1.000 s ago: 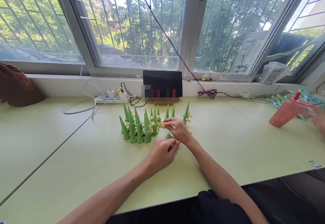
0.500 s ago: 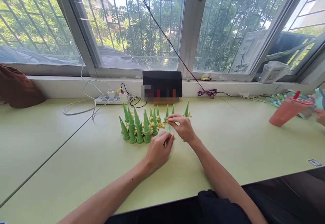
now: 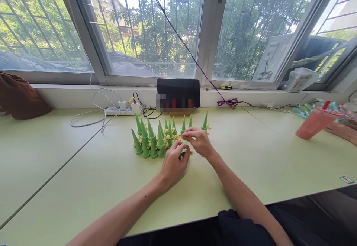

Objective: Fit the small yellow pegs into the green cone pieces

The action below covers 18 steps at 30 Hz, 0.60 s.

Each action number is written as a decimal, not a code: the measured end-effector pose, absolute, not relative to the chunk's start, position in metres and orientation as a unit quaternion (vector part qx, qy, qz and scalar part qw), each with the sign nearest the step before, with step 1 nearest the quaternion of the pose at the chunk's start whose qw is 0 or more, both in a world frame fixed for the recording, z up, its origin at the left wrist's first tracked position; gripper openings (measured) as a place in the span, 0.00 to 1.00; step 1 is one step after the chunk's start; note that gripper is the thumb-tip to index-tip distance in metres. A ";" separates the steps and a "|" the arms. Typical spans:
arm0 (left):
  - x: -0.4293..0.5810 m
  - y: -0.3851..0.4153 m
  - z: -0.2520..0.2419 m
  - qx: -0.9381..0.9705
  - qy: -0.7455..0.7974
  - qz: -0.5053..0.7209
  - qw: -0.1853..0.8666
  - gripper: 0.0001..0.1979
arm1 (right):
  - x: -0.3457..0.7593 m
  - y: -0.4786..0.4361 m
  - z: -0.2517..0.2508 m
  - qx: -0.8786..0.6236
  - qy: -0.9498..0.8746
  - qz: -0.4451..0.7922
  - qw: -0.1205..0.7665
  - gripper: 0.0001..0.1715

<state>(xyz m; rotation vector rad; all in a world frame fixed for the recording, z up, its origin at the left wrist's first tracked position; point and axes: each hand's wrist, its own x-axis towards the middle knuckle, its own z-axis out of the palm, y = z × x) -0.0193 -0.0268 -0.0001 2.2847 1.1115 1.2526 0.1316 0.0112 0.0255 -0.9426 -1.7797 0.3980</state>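
My left hand (image 3: 174,161) is curled around a green cone-shaped plastic spike (image 3: 184,151), gripping it near its wide end just above the table. Above it my right hand (image 3: 198,141) has thumb and forefinger pinched together by the spike; whatever lies between those fingertips is too small to make out. To the left stand several green spikes (image 3: 144,140), points up, packed close together, with small yellow valve-like pieces on their sides. Loose yellow pieces (image 3: 176,138) lie behind my hands. One more green spike (image 3: 205,121) stands apart beyond my right hand.
A tablet (image 3: 178,90) leans at the window wall. A power strip (image 3: 119,110) with cables lies back left. On the right stand a pink cup (image 3: 315,121) with a straw and teal packets (image 3: 304,109); another person's arm (image 3: 343,131) reaches in behind the cup.
My left fingers have shifted around the spike, exposing its wide end. My right hand has moved slightly left and down. At the right, the other person's arm has come further in.
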 end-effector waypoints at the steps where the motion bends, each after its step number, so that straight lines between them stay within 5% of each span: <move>1: -0.019 -0.027 0.000 0.796 0.389 0.436 0.156 0.06 | 0.132 0.011 0.025 -0.393 -0.740 0.169 0.519 0.08; 18: -0.020 -0.026 0.000 0.778 0.415 0.439 0.171 0.08 | 0.135 0.007 0.030 -0.447 -0.721 0.180 0.499 0.16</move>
